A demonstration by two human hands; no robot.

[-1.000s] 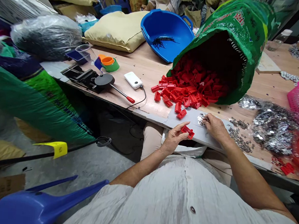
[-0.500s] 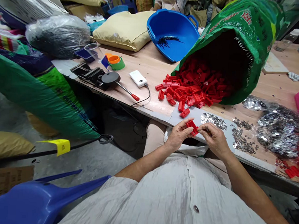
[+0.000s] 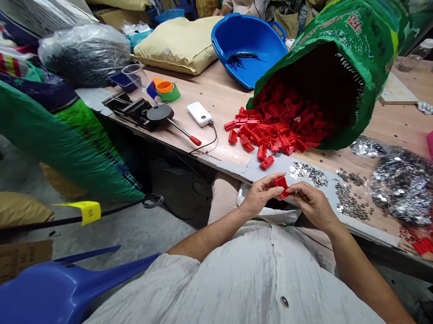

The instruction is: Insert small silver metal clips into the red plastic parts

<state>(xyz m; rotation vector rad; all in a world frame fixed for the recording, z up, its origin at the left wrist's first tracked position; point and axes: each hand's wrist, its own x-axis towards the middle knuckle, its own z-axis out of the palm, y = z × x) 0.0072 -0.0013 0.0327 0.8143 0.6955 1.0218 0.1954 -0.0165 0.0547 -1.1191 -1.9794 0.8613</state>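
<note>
Both hands meet over my lap at the table's front edge. My left hand [image 3: 260, 195] pinches a small red plastic piece [image 3: 281, 183] between thumb and fingers. My right hand [image 3: 310, 202] is closed against the same piece from the right; whether it also holds a small metal part is hidden. Just beyond, a heap of the same red plastic pieces [image 3: 272, 131] spills from a tipped green sack [image 3: 348, 48]. A patch of small silvery metal parts [image 3: 308, 172] lies on a grey sheet [image 3: 274, 172] in front of my hands.
More silvery parts [image 3: 400, 183] cover the table to the right. A blue basin [image 3: 248, 40], a white power bank [image 3: 199, 113] with cable, a black hand tool with a red-tipped lever [image 3: 149, 116] and tape rolls [image 3: 165, 90] stand to the left. A blue chair [image 3: 61, 289] is at the lower left.
My right hand left the silvery parts on the grey sheet and came to the red piece held in my left hand. Both hands now close on it.
</note>
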